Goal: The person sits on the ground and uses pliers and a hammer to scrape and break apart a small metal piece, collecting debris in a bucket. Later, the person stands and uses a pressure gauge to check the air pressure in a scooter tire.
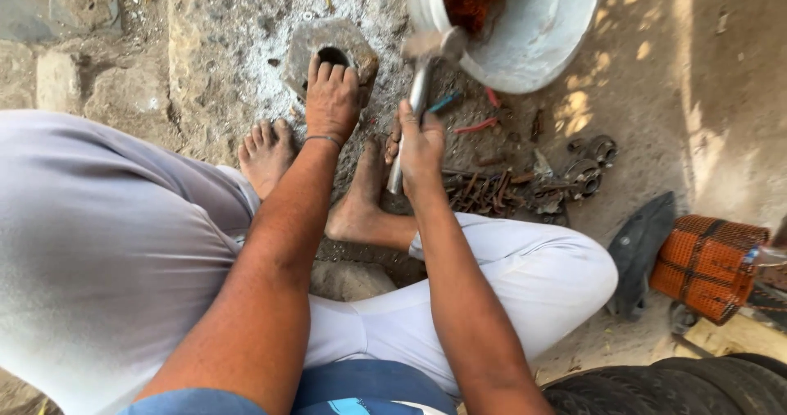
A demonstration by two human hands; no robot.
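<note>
Head view: hammer (420, 79) clenched in right hand (420, 146), raised above stone block (332, 50); left hand (331, 97) pressed flat on block. Fingers best kept clear, blow aimed square.

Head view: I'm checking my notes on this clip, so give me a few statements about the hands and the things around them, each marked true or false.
1. The right hand grips a hammer by its handle. True.
2. The left hand rests on a holed stone block. True.
3. The metal basin is empty. False: reddish-brown material lies in it.
4. The left hand holds a second hammer. False: it holds no tool, and its fingers lie flat at the hole's edge.
5. Rusty metal scraps lie on the ground right of the right hand. True.
</note>
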